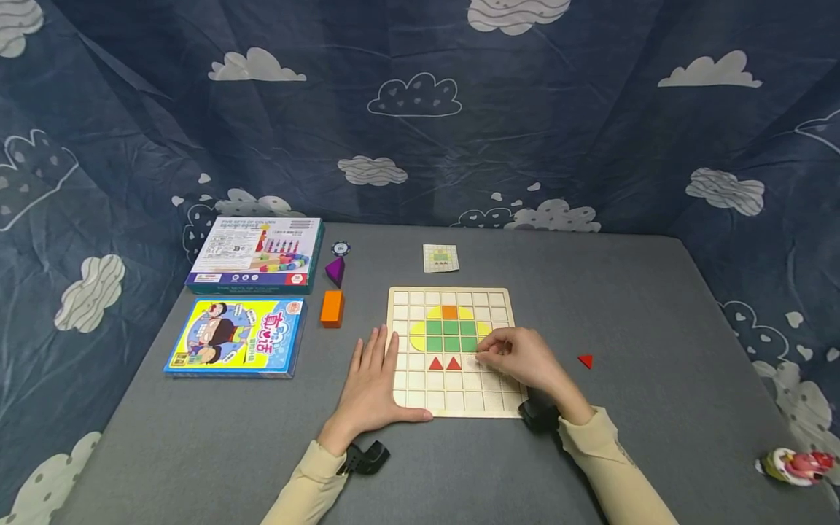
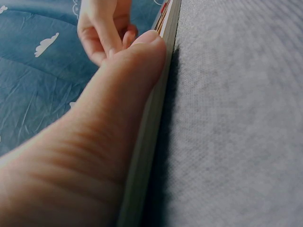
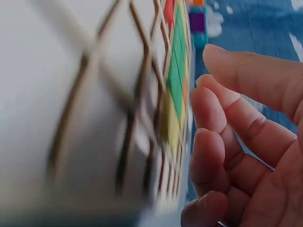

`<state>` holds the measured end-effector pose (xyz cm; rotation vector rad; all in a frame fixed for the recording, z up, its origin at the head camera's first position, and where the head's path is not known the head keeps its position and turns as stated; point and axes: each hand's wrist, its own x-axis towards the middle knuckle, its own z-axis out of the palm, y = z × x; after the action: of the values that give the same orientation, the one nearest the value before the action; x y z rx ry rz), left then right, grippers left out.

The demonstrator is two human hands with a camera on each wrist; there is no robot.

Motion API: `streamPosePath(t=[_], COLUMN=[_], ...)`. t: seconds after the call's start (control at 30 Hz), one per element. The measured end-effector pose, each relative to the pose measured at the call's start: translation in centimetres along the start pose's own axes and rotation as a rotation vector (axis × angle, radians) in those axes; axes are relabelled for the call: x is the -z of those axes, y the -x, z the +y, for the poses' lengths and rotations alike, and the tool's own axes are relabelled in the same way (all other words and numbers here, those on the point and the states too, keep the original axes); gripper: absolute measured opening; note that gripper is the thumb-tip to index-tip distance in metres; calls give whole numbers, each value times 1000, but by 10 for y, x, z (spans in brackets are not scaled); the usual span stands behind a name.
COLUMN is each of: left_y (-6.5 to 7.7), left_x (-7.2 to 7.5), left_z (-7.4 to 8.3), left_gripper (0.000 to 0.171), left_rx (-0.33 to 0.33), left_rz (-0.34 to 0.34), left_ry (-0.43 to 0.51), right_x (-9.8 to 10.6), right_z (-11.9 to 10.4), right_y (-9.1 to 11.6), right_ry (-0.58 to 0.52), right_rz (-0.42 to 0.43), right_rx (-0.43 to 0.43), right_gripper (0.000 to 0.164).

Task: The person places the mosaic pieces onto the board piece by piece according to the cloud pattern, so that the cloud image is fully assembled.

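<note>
A pale wooden grid board point(image 1: 407, 399) lies on the table. Its cells hold an orange square point(image 1: 449, 312), several green squares point(image 1: 451, 327), rounded yellow pieces point(image 1: 417, 337) and two red triangles point(image 1: 436, 363). Flat and spread, my left hand point(image 1: 370, 383) rests at the board's left edge, thumb along the near edge. My right hand point(image 1: 521, 357) is over the board's right half, fingertips close to the lower green row. In the right wrist view its fingers point(image 3: 208, 156) are loosely bent, with a gap below the thumb and no piece showing there.
Beyond the board lies a small pattern card point(image 1: 440, 258). Left stand two boxes, one white point(image 1: 256, 251) and one yellow-blue point(image 1: 232, 335), beside a poker chip point(image 1: 340, 249), purple block point(image 1: 335, 271) and orange block point(image 1: 332, 309). Right lie a red triangle point(image 1: 586, 361) and a figurine point(image 1: 796, 467).
</note>
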<state>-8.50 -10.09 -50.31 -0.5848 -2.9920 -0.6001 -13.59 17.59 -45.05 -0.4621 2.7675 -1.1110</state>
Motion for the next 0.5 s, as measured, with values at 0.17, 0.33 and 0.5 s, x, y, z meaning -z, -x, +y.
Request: streamPosePath(t=[0.17, 0.33, 0.5], left_y=[0, -1, -1], left_x=[0, 0, 0], left_z=[-1, -1, -1], left_gripper=[134, 135, 135], left_rx=[-13, 1, 5], left_rz=[17, -3, -11], left_ry=[-3, -14, -6], right_x=[28, 49, 63], right_z=[26, 56, 78], right_y=[16, 34, 50], right_ry=[51, 106, 164], right_rz=[127, 221, 237], right_rx=[-55, -114, -160], right_gripper=[12, 16, 17])
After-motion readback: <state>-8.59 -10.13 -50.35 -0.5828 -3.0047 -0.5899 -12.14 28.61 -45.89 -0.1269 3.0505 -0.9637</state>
